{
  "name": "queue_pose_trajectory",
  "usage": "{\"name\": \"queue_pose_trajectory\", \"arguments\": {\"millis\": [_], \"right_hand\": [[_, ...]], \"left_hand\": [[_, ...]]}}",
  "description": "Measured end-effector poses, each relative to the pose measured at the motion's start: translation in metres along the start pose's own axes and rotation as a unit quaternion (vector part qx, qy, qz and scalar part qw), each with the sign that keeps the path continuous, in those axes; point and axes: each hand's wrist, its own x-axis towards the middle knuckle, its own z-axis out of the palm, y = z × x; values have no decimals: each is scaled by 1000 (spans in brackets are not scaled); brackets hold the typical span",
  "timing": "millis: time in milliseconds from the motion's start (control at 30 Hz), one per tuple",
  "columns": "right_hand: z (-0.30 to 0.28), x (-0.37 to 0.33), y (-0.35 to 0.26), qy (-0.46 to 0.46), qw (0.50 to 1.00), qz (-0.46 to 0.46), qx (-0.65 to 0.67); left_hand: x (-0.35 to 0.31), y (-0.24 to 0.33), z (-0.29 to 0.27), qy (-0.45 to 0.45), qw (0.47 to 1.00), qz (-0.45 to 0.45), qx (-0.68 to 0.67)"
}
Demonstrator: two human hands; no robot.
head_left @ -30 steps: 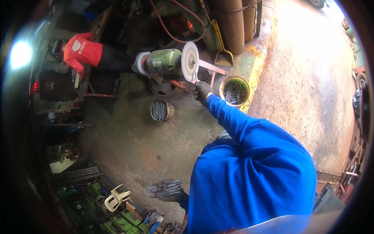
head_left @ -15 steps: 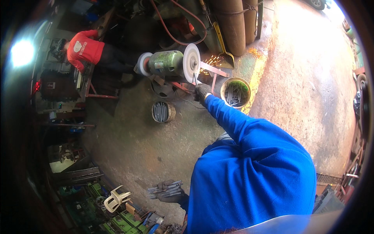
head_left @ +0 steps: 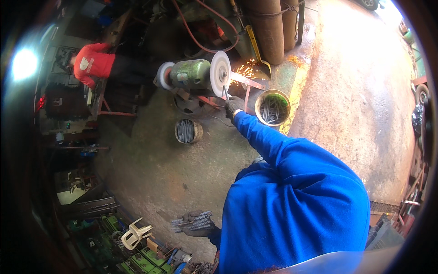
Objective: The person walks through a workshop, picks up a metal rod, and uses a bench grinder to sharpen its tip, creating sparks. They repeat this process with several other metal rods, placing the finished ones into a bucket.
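Observation:
My right hand [head_left: 234,108], in a dark glove at the end of a blue sleeve, grips a short steel rod [head_left: 224,93]. The rod's far end meets the lower edge of a pale grinding wheel [head_left: 221,74] on a green bench grinder [head_left: 191,74], and orange sparks [head_left: 244,72] fly off to the right. Down at the lower left, my gloved left hand [head_left: 196,232] is closed around a bundle of short ribbed rebar pieces [head_left: 200,221], held away from the grinder.
A bucket of rods [head_left: 187,131] stands below the grinder, and a second bucket [head_left: 273,108] with rods sits right of my right hand. Behind are a yellow-handled dustpan [head_left: 261,68] and brown cylinders [head_left: 267,34]. A person in red [head_left: 94,64] works at a bench, far left.
The whole view has shifted slightly, moving the grinder and buckets a little left. The rod stays at the wheel and the sparks look brighter. My left hand keeps its bundle in nearly the same place.

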Motion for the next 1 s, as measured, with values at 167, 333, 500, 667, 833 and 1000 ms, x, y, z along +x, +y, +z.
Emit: {"name": "queue_pose_trajectory", "arguments": {"millis": [167, 333, 500, 667, 833, 1000], "right_hand": [[-28, -42, -38, -34, 992, -2, 119], [-43, -51, -44, -67, 985, -49, 151], [-42, -33, -32, -127, 960, 7, 251], [-39, -39, -36, -185, 932, 103, 294], [-36, -46, -39, -205, 917, 136, 315], [-35, -36, -33, -204, 918, 155, 302]], "left_hand": [[13, 13, -25, -49, 997, -56, -20], [4, -11, 1, -15, 999, -31, -20], [1, -19, 23, 79, 994, -16, -78], [0, -31, 40, 115, 987, 4, -108], [12, -24, 20, 95, 986, -21, -139], [7, -37, 40, 98, 993, -16, -63]]}}
